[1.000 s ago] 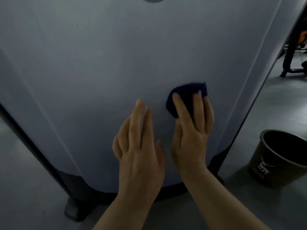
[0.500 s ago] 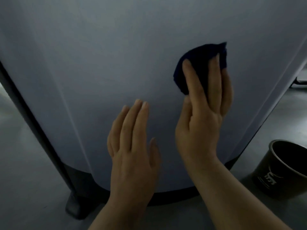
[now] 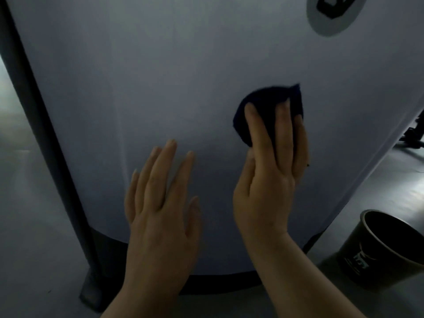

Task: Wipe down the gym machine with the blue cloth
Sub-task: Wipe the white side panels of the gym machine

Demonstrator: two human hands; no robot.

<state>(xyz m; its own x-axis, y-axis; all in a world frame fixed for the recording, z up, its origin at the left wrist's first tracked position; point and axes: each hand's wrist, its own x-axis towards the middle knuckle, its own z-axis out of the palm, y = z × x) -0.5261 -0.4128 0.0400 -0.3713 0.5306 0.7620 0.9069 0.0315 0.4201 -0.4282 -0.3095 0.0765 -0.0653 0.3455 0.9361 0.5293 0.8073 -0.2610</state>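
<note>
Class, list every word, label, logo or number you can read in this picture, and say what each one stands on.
Nothing can be read as text.
Machine panel: a grey oval badge with a black emblem, cut off by the top edge; no letters legible.
Dark bucket: a pale horned logo with small print under it, too blurred to read.

Pale panel (image 3: 160, 88) of the machine is bare above and left of both hands, wide room to slide there. Obstacles: dark post (image 3: 46, 143) along the panel's left edge, round logo badge (image 3: 332, 17) top right, dark base trim (image 3: 218, 283) below. Left hand (image 3: 160, 214) lies flat just left of the right hand (image 3: 268, 180), closing that side. Bucket (image 3: 385, 249) stands on the floor (image 3: 378, 180) low right, near the panel's corner.
</note>
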